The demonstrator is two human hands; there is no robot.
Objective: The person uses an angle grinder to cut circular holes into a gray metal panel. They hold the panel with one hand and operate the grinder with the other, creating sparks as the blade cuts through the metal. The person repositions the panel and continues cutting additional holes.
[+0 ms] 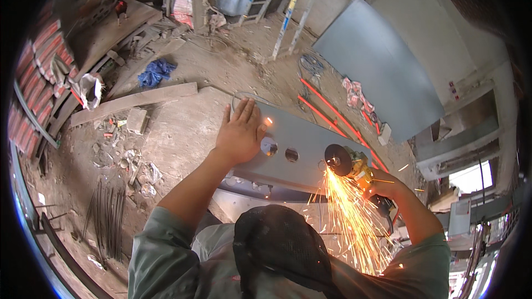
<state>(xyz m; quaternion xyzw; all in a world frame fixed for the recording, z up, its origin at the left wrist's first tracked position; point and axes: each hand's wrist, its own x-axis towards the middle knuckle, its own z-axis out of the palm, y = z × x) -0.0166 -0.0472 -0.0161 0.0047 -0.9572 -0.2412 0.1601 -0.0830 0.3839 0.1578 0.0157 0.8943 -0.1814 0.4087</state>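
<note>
A grey metal panel (318,139) with two round holes lies in front of me. My left hand (241,133) rests flat on its left end, fingers stretched out and holding nothing. Closed around a yellow angle grinder (363,174) is my right hand (383,184), at the panel's right end. The grinder's dark disc (338,159) is at the panel's surface, near a small round mark. A dense stream of orange sparks (349,216) sprays down toward me from the disc's lower edge. The exact contact point is hidden by the glare.
Red bars (332,113) lie beyond the panel, near a large grey sheet (382,66) against the wall. Ladders (288,16) stand at the back. A wooden plank (136,103), blue plastic (157,72), thin rods (105,218) and stacked red-and-white sacks (47,66) are on the left.
</note>
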